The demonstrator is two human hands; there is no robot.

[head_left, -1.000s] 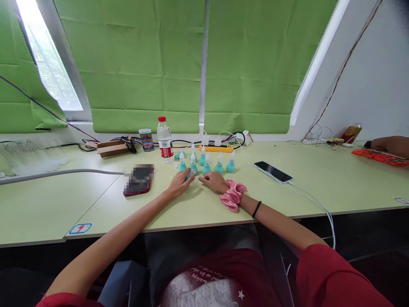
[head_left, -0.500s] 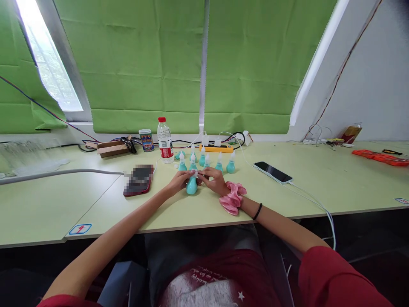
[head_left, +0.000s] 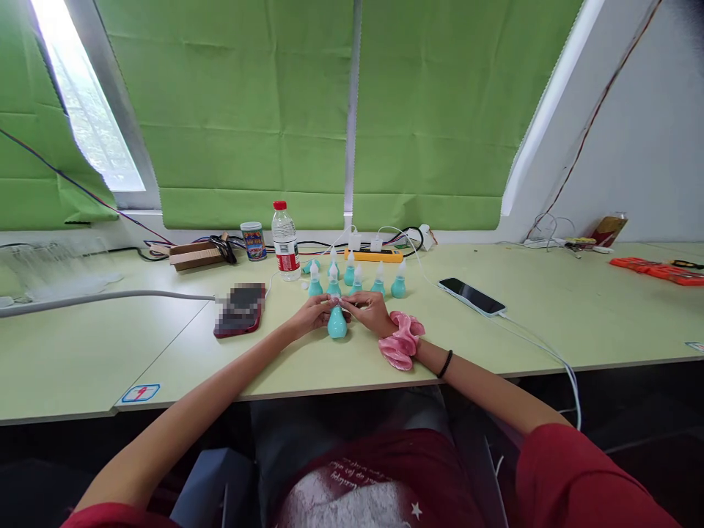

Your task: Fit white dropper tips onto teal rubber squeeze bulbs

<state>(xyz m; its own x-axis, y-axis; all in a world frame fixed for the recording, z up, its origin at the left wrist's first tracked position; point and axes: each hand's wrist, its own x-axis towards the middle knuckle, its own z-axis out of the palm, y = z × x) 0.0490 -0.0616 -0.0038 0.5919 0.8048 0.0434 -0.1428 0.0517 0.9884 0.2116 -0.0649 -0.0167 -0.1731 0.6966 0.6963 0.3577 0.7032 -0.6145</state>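
Between my hands is a teal nasal aspirator bulb point(head_left: 337, 323), its round end toward me and tilted down near the table. My left hand point(head_left: 312, 317) is closed on its neck from the left. From the right, the fingers of my right hand point(head_left: 371, 311) pinch the whitish neck or tip, which they mostly cover. Just beyond my hands stand several similar aspirators with clear pointed tips, among them one at the right end point(head_left: 399, 281) and one at the left end point(head_left: 314, 281). Another teal piece point(head_left: 311, 267) lies on its side behind them.
On the table point(head_left: 467, 341) lie a phone point(head_left: 471, 295) with a cable at right and a red-edged phone point(head_left: 240, 311) at left. Behind stand a water bottle point(head_left: 286, 246), a can point(head_left: 253, 242), a cardboard box point(head_left: 195, 255) and an orange power strip point(head_left: 374, 256). Orange tools point(head_left: 657, 271) lie far right.
The held aspirator's bulb has swung slightly right and toward me, with its neck now more hidden by my fingers. Both hands keep their hold in nearly the same place.
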